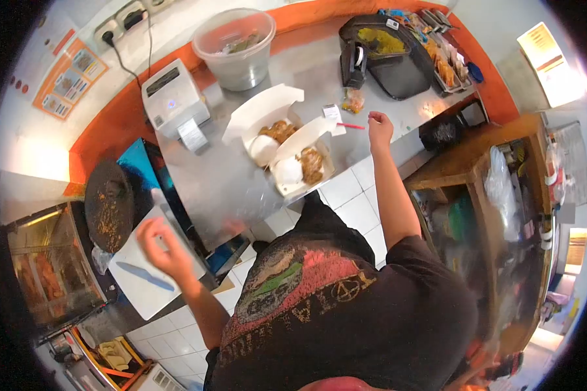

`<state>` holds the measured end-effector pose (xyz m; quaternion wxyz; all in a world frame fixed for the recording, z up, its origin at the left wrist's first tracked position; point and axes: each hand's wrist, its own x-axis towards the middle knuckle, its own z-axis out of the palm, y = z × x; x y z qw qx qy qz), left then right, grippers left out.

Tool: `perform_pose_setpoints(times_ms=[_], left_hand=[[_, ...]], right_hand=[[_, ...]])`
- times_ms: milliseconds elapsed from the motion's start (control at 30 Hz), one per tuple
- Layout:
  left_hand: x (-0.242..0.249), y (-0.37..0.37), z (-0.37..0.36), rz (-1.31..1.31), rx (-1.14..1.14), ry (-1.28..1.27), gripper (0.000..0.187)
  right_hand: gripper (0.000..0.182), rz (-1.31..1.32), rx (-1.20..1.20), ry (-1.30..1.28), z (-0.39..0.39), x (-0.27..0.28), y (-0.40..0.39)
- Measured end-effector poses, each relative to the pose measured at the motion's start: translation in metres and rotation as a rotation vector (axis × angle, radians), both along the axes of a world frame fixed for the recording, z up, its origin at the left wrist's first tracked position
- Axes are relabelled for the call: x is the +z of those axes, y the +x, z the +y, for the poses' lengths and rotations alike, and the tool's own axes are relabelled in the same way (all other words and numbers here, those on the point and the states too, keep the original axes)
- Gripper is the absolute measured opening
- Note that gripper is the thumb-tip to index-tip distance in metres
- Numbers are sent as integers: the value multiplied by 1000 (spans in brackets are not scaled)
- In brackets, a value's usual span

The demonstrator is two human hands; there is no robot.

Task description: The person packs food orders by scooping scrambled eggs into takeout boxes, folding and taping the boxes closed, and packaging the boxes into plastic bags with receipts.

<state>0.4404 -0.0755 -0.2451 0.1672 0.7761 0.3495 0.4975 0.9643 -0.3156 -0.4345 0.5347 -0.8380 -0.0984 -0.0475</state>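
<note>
My right hand (379, 131) is over the right part of the metal table, fingers curled closed; whatever may be inside them is hidden. Just left of it lie a red pen (351, 126) and a small white paper slip (333, 116). My left hand (162, 249), slightly blurred, hovers above a white cutting board (134, 294) with its fingers loosely bent and apart, seemingly holding nothing. Beneath it a knife (145, 276) lies on the board. Between my hands, two opened food boxes (262, 112) (325, 171) stand side by side, each with white rice and brown sauced food.
A receipt printer (175, 98) and a clear plastic tub (233, 65) stand at the table's back left. At the back right are a black tray (404, 77), a tape dispenser (353, 65) and a sachet rack (451, 79). A wooden shelf (482, 176) borders my right side.
</note>
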Motion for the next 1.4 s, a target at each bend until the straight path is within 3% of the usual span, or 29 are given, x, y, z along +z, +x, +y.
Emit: perform_pose_setpoints(times_ms=[100, 200, 333, 400, 433, 600, 733, 800, 900, 967, 1000, 1033, 1067, 1100, 1133, 1167, 1200, 1233, 1333, 1400], left_hand=[[-4, 99, -50, 83, -172, -106, 13], [-1, 194, -70, 132, -334, -112, 13], [9, 299, -80, 162, -483, -105, 12], [12, 344, -84, 179, -565, -103, 11], [8, 362, -85, 182, -594, -114, 11], [-20, 440, -85, 294, -690, -226, 12], [-75, 520, -78, 753, -670, -327, 21], [-102, 567, -76, 1111, -578, -368, 23], [-155, 604, -81, 1139, -522, -236, 24], [-171, 612, -87, 1118, -562, -244, 23], [-166, 619, -90, 1227, -638, -320, 21], [-198, 618, -95, 1021, -602, -166, 17], [-227, 618, -95, 984, -612, -43, 17], [-223, 620, -100, 1054, -603, -66, 20], [-193, 617, -111, 995, -712, -16, 22], [-211, 628, -105, 1141, -745, -85, 21], [-191, 622, -117, 1001, -697, -19, 18], [-223, 625, -101, 936, -761, 103, 19], [-214, 625, -94, 1004, -766, 197, 21], [-215, 630, -89, 1176, -739, 98, 19]], right_hand=[[40, 246, -146, -128, 21, -33, 82], [55, 363, -51, -232, 42, -105, 145], [58, 443, 83, -223, 51, -104, 150], [52, 484, 124, -94, 48, -100, 141], [36, 405, 192, 111, 48, -88, 132], [19, 519, 301, 323, 34, -59, 125], [9, 505, 330, 331, 7, -43, 132], [9, 496, 291, 339, -7, -41, 136], [7, 506, 250, 398, -24, -27, 136], [6, 603, 242, 527, -33, -22, 131], [7, 648, 216, 617, -36, -27, 131], [5, 566, 196, 515, -40, -27, 130], [5, 531, 173, 526, -43, -43, 130], [4, 445, 144, 431, -46, -35, 127], [6, 492, 141, 541, -52, -28, 126], [4, 236, 152, 270, -62, -22, 127], [5, 148, 93, 260, -64, -29, 127], [7, 69, 61, 248, -66, -36, 127], [5, -25, -17, 140, -72, -26, 122], [7, -40, -35, 175, -82, -20, 118]])
